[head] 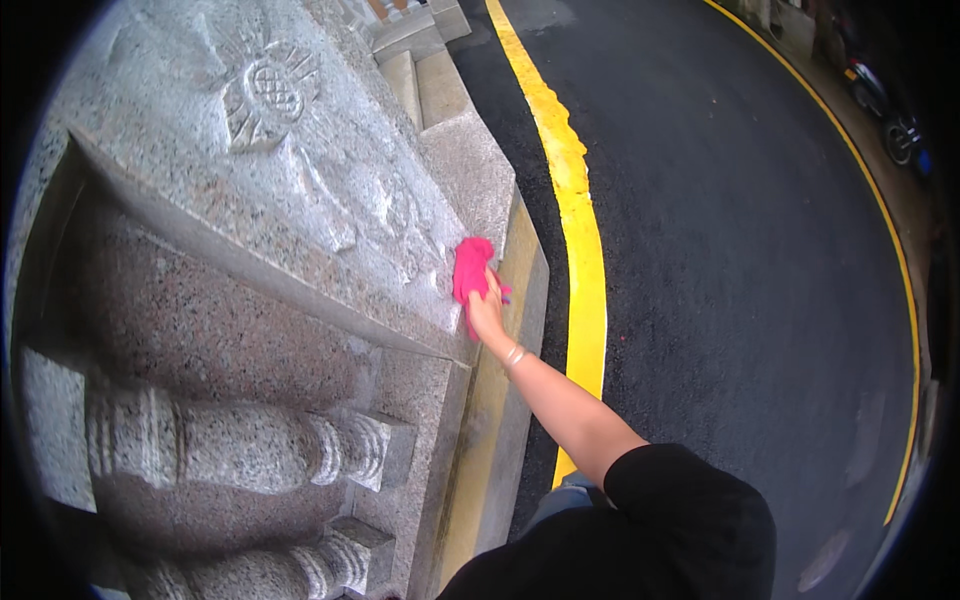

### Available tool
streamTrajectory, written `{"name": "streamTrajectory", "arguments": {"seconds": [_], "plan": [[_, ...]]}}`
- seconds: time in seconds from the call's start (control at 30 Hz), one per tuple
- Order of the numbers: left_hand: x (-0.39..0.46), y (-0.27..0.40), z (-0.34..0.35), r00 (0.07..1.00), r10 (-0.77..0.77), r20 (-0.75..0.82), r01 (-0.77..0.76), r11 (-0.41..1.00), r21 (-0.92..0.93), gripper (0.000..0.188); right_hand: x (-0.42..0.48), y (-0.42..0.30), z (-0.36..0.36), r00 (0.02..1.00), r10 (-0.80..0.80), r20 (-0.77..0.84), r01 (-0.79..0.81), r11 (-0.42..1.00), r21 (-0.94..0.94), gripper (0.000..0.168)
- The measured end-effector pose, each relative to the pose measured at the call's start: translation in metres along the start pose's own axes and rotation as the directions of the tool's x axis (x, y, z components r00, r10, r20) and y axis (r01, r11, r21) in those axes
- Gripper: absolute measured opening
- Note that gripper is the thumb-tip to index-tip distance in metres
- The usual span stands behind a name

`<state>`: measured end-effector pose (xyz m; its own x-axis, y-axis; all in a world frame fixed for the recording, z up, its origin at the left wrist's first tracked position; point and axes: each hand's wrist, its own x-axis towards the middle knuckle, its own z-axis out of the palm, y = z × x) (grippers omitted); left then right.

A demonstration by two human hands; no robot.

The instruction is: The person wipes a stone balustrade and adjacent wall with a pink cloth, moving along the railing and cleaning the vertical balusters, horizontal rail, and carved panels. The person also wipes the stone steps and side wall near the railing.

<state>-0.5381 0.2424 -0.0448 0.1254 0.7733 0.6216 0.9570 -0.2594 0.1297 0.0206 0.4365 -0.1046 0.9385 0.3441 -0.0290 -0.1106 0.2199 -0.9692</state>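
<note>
My right hand [486,309] holds a bright pink cloth [472,270] against the lower end of a carved grey granite panel [352,202]. The cloth is bunched under and around the fingers and hides part of them. Thin light-coloured bangles [514,355] circle the wrist, and the arm comes out of a black short sleeve. Raised relief carving, with a round cross-hatched shape [276,88] near the top, covers the panel. My left hand is out of view.
Granite balusters [240,450] stand left, beside the panel. A stone base ledge [487,450] runs below it. To the right lie a thick yellow line [585,277] and dark asphalt road [750,262]. A parked motorcycle [881,112] is at the far right.
</note>
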Motion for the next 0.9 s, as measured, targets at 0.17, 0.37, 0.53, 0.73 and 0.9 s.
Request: {"name": "streamTrajectory", "arguments": {"seconds": [0.17, 0.37, 0.53, 0.73, 0.9], "plan": [[0.002, 0.000, 0.008, 0.990, -0.137, 0.041, 0.134, 0.989, 0.055, 0.026, -0.016, -0.020, -0.025, 0.965, 0.245, 0.095, -0.263, 0.892, 0.367, 0.036], [-0.002, -0.013, 0.021, 0.913, -0.407, 0.038, 0.399, 0.907, 0.132, 0.032, 0.015, -0.068, 0.027, 0.930, -0.358, -0.082, 0.309, 0.884, -0.351, 0.041], [-0.022, 0.005, 0.042, 0.767, -0.635, -0.092, 0.640, 0.749, 0.171, 0.035, 0.046, -0.044, 0.013, 0.988, -0.157, -0.011, 0.119, 0.793, -0.598, 0.044], [0.071, 0.204, 0.062, 0.547, -0.836, -0.042, 0.397, 0.303, -0.866, 0.027, 0.030, -0.097, -0.025, 0.936, -0.259, 0.237, 0.319, 0.908, -0.270, 0.042], [0.204, 0.308, 0.070, 0.822, -0.523, -0.226, 0.110, 0.536, -0.837, 0.029, 0.048, -0.087, -0.017, 0.830, -0.372, 0.415, 0.447, 0.889, -0.098, 0.039]]}}
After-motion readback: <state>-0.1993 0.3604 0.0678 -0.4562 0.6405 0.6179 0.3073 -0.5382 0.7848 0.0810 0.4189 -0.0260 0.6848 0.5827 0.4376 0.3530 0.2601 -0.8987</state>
